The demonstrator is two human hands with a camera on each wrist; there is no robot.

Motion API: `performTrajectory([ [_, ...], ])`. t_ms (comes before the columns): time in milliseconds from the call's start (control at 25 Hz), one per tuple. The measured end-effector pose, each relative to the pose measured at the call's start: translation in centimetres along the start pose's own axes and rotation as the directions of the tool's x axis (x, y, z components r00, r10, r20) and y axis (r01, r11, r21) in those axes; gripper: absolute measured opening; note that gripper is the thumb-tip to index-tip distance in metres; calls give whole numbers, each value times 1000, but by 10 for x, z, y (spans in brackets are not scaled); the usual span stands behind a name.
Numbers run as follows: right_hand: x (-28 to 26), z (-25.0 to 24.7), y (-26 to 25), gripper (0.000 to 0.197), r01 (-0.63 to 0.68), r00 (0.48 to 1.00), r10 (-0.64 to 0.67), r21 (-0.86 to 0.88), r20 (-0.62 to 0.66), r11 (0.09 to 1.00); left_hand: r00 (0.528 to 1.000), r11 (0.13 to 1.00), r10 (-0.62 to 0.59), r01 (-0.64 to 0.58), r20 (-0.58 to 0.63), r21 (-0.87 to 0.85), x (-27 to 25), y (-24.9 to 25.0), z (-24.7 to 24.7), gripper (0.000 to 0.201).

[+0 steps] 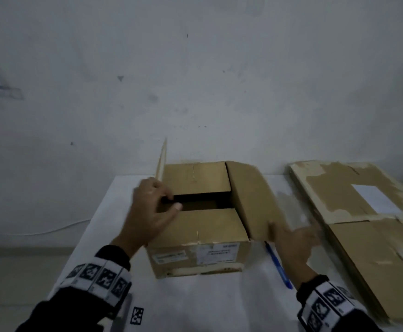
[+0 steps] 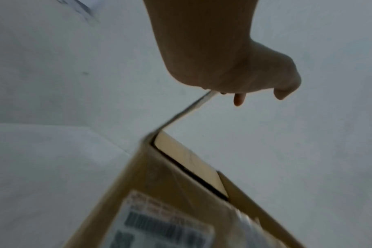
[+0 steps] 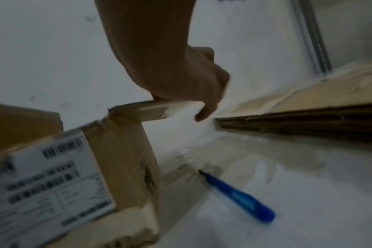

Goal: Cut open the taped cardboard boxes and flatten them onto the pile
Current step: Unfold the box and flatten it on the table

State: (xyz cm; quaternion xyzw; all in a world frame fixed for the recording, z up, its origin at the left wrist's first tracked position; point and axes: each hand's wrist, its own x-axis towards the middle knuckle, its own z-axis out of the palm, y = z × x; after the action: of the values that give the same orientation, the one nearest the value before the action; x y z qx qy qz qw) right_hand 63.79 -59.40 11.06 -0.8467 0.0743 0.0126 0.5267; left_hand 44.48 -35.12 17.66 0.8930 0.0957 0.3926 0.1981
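A brown cardboard box (image 1: pixel 195 255) with shipping labels stands in the middle of the white table, its top flaps apart and the inside dark. My left hand (image 1: pixel 155 207) grips the left flap (image 1: pixel 162 156), which stands upright; in the left wrist view the flap's edge (image 2: pixel 187 110) runs up into the hand (image 2: pixel 234 72). My right hand (image 1: pixel 291 238) holds the near corner of the right flap (image 1: pixel 250 200), which leans outward; its fingers (image 3: pixel 202 114) curl over the flap's edge (image 3: pixel 155 109). The pile of flattened cardboard (image 1: pixel 363 212) lies to the right.
A blue cutter (image 1: pixel 278 267) lies on the table (image 1: pixel 195 303) between the box and the pile, under my right wrist. A white wall rises right behind the table. A printed marker tag (image 1: pixel 137 315) sits at the near edge.
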Motion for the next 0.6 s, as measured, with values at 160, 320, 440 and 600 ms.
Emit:
performTrajectory([
  [160,11,21,-8,55,591,806,-530,-394,263,704,952,968,-231,247,-201,55,-44,-55,-52,33],
  [320,-8,66,-49,45,918,342,-509,-165,790,359,461,508,-760,861,458,-23,-97,-62,-46,36],
  [440,-26,95,-75,56,905,336,-115,-286,935,317,307,431,-711,901,632,47,-80,-33,-27,70],
  [600,-38,71,-117,51,904,399,-424,-271,813,330,240,428,-769,882,592,199,-45,-22,-30,79],
])
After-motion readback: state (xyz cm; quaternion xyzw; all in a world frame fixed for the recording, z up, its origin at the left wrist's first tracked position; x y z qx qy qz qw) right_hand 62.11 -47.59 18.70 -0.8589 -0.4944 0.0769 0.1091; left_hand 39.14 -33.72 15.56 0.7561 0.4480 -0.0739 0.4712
